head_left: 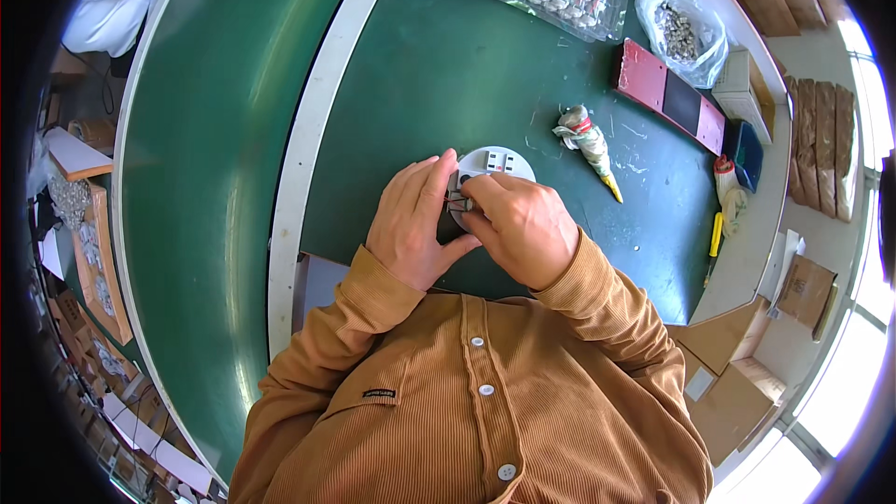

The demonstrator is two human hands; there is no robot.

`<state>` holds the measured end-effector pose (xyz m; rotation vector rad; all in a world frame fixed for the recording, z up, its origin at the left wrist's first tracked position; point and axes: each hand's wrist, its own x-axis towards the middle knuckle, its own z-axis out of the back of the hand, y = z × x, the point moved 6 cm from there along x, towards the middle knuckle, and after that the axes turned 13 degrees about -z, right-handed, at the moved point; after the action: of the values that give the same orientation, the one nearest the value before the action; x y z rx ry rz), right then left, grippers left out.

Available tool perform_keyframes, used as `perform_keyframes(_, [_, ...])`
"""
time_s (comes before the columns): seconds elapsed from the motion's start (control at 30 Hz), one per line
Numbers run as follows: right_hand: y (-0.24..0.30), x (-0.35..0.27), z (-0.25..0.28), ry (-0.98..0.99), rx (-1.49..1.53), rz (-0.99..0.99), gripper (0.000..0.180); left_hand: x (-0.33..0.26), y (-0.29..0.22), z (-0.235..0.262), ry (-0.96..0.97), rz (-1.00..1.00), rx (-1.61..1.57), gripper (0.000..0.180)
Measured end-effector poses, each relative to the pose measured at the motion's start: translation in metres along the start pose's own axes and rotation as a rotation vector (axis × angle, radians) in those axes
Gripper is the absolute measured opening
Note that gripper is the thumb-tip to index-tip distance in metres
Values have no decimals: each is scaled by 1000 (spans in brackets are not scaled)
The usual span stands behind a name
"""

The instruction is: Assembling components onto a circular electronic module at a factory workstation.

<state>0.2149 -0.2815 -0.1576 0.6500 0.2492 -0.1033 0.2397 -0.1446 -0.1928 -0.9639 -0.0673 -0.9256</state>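
A round white plastic base (pixel 511 154) lies on the green bench close in front of me, with small dark-marked slots on its raised middle. My left hand (pixel 408 219) cups its left side, fingers long and thumb curved toward its near edge. Over the base's near part, my right hand (pixel 525 229) has thumb and forefinger pinched on a small silvery cylindrical part (pixel 457 203). Thin wires run beside this part. The fingertips hide much of the base and of the part.
A green conveyor belt (pixel 210 177) with a pale rail runs along the left. Right of the base lies a wrapped cone-shaped bag (pixel 586 142) with a yellow tip. Farther off are a clear tray (pixel 607 23) of small parts, a pink-and-black block (pixel 644 75), a bag of metal pieces (pixel 714 47) and a yellow cutter (pixel 716 235).
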Motion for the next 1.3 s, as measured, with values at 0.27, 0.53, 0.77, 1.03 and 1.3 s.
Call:
perform_keyframes(0.27, [0,7,-2,6,57,106,16,-2,3,0,-7,44,9,92])
perform_keyframes(0.53, [0,6,-6,-31,-26,239,20,-4,3,-3,-20,42,27,93])
perform_keyframes(0.77, [-8,-24,22,-100,127,-29,55,3,-3,11,-106,65,-120,83])
perform_keyframes(1.03, [-32,-36,10,-334,75,40,88,11,-1,7,33,-8,-95,57])
perform_keyframes(1.3, [-35,-16,-16,-332,8,144,97,17,3,9,80,-72,-35,40])
